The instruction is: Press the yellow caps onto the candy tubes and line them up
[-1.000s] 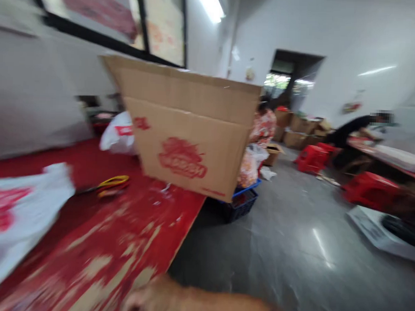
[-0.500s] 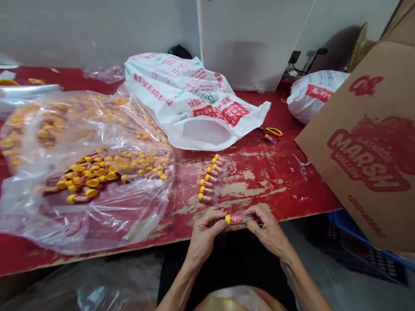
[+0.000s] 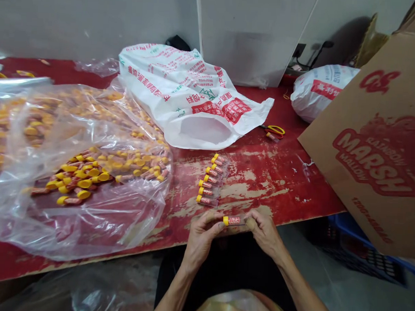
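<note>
Between my two hands, at the table's front edge, lies a small clear tube with a yellow cap and pink-red contents. My left hand pinches the capped end. The fingers of my right hand close on the other, clear end. Just beyond my hands, several like tubes lie in a slanting row on the red table, caps to the left. To the left, a big clear plastic bag lies with its mouth open, and many yellow-capped tubes show in it.
A white printed sack lies behind the row. Yellow-handled scissors rest right of it, near another white sack. A cardboard box stands at the right, over a blue crate. The worn red table ends before my lap.
The view has shifted slightly. My hands keep hold of the same tube, its printed side now showing more clearly. The row of tubes looks the same.
</note>
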Motion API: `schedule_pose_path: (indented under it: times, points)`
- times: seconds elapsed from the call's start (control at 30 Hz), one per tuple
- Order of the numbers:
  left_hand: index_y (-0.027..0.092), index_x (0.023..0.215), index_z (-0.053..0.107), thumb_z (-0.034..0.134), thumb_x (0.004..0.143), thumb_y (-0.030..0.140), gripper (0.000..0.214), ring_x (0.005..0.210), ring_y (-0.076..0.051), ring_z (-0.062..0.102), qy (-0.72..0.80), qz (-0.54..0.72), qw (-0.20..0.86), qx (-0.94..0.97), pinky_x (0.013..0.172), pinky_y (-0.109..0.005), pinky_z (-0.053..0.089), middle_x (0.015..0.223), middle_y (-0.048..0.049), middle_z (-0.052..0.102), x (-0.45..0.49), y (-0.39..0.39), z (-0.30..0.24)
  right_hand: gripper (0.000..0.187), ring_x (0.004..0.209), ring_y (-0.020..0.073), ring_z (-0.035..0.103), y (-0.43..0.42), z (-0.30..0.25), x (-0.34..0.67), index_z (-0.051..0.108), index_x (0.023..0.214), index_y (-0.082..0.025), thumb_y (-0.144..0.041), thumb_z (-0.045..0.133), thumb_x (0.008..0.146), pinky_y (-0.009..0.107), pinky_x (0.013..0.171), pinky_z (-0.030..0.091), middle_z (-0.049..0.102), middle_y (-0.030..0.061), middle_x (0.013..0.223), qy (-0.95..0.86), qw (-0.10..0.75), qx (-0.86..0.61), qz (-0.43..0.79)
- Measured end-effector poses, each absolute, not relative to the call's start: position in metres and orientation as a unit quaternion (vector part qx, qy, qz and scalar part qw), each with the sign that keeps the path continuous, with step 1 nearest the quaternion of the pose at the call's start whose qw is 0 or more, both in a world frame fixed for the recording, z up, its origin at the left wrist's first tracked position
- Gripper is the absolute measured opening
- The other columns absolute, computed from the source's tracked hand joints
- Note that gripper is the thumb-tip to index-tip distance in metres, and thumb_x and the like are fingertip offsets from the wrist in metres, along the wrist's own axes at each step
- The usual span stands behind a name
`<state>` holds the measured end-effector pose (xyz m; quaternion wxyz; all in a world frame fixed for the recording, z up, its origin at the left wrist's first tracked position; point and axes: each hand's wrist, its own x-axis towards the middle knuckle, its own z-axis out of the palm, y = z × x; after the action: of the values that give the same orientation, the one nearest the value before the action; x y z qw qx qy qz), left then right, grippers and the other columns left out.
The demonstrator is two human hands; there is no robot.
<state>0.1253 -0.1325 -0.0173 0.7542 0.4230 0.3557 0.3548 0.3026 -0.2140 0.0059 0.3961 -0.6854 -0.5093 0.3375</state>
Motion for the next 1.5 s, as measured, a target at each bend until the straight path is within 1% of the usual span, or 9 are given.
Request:
schedule_pose_path:
  times: [0.17, 0.4, 0.6, 0.77, 0.93, 1.0, 1.13, 1.3, 1.5]
  points:
    - [0.019, 0.082, 0.071, 0.079, 0.065, 0.03, 0.022, 0.07, -0.014, 0.059, 0.366, 0.35, 0.749, 0.428, 0.066, -0.025, 0.053, 0.083, -0.001, 0.06, 0.124, -0.1332, -0.0194, 0.026, 0.067, 0.0131, 0.049, -0.2136, 0.0049, 0.3018, 0.058, 0.1, -0.018, -0.038, 0.051, 0.086, 0.023, 0.058, 0.038, 0.056, 0.001, 0.078, -0.491, 0.398, -0.683, 0.365]
    - [0.018, 0.083, 0.071, 0.078, 0.067, 0.031, 0.021, 0.071, -0.015, 0.059, 0.361, 0.351, 0.746, 0.435, 0.066, -0.026, 0.053, 0.085, -0.002, 0.06, 0.1255, -0.135, -0.0224, 0.032, 0.05, 0.0097, 0.042, -0.2123, -0.0003, 0.3004, 0.057, 0.078, -0.017, -0.045, 0.045, 0.087, 0.021, 0.045, 0.032, 0.047, -0.0022, 0.06, -0.465, 0.425, -0.683, 0.37]
    - [0.019, 0.083, 0.071, 0.078, 0.066, 0.031, 0.022, 0.067, -0.014, 0.06, 0.371, 0.356, 0.74, 0.435, 0.065, -0.026, 0.053, 0.082, -0.0015, 0.06, 0.1243, -0.1325, -0.02, 0.03, 0.061, 0.0116, 0.049, -0.2127, 0.0003, 0.3001, 0.056, 0.102, -0.018, -0.041, 0.053, 0.083, 0.021, 0.052, 0.039, 0.056, 0.0004, 0.078, -0.463, 0.435, -0.659, 0.404]
    - [0.02, 0.083, 0.072, 0.077, 0.069, 0.03, 0.018, 0.07, -0.014, 0.06, 0.362, 0.357, 0.731, 0.454, 0.066, -0.024, 0.052, 0.085, -0.0014, 0.06, 0.1239, -0.1336, -0.02, 0.038, 0.055, 0.0109, 0.041, -0.2119, -0.0015, 0.3006, 0.05, 0.067, -0.017, -0.047, 0.041, 0.089, 0.024, 0.051, 0.031, 0.043, -0.0023, 0.059, -0.484, 0.407, -0.694, 0.344]
    - [0.021, 0.083, 0.072, 0.076, 0.069, 0.031, 0.017, 0.071, -0.014, 0.059, 0.366, 0.359, 0.721, 0.467, 0.066, -0.025, 0.052, 0.086, -0.0014, 0.059, 0.1247, -0.1353, -0.0196, 0.022, 0.061, 0.0115, 0.048, -0.2122, -0.0006, 0.3001, 0.057, 0.097, -0.019, -0.036, 0.051, 0.085, 0.022, 0.054, 0.036, 0.055, -0.001, 0.076, -0.474, 0.41, -0.677, 0.386]
    - [0.021, 0.082, 0.072, 0.077, 0.069, 0.032, 0.018, 0.072, -0.015, 0.059, 0.361, 0.356, 0.731, 0.457, 0.066, -0.026, 0.053, 0.086, -0.0015, 0.059, 0.1251, -0.1357, -0.0191, 0.019, 0.059, 0.0113, 0.046, -0.2117, -0.0003, 0.3006, 0.058, 0.088, -0.018, -0.036, 0.053, 0.084, 0.022, 0.052, 0.035, 0.053, -0.0018, 0.069, -0.478, 0.407, -0.673, 0.391]
    - [0.02, 0.081, 0.072, 0.077, 0.069, 0.032, 0.017, 0.075, -0.015, 0.058, 0.361, 0.351, 0.725, 0.471, 0.066, -0.024, 0.051, 0.086, -0.0024, 0.06, 0.1248, -0.1354, -0.0182, 0.035, 0.056, 0.0119, 0.044, -0.2094, -0.0011, 0.3015, 0.054, 0.069, -0.017, -0.045, 0.045, 0.088, 0.024, 0.052, 0.031, 0.05, -0.0015, 0.059, -0.5, 0.407, -0.68, 0.349]
    - [0.02, 0.084, 0.072, 0.076, 0.069, 0.033, 0.02, 0.073, -0.015, 0.058, 0.372, 0.362, 0.714, 0.47, 0.067, -0.025, 0.051, 0.084, -0.0028, 0.06, 0.1222, -0.1336, -0.019, 0.026, 0.066, 0.0135, 0.048, -0.2092, 0.0054, 0.3017, 0.057, 0.098, -0.019, -0.04, 0.048, 0.087, 0.024, 0.058, 0.036, 0.057, 0.0005, 0.078, -0.526, 0.377, -0.669, 0.366]
    - [0.021, 0.083, 0.072, 0.076, 0.071, 0.033, 0.018, 0.074, -0.016, 0.059, 0.362, 0.355, 0.732, 0.455, 0.067, -0.026, 0.051, 0.084, -0.0019, 0.06, 0.1208, -0.1342, -0.0219, 0.034, 0.056, 0.0123, 0.045, -0.2055, -0.0004, 0.3026, 0.054, 0.072, -0.018, -0.044, 0.042, 0.089, 0.024, 0.054, 0.029, 0.05, -0.0017, 0.06, -0.538, 0.366, -0.681, 0.336]
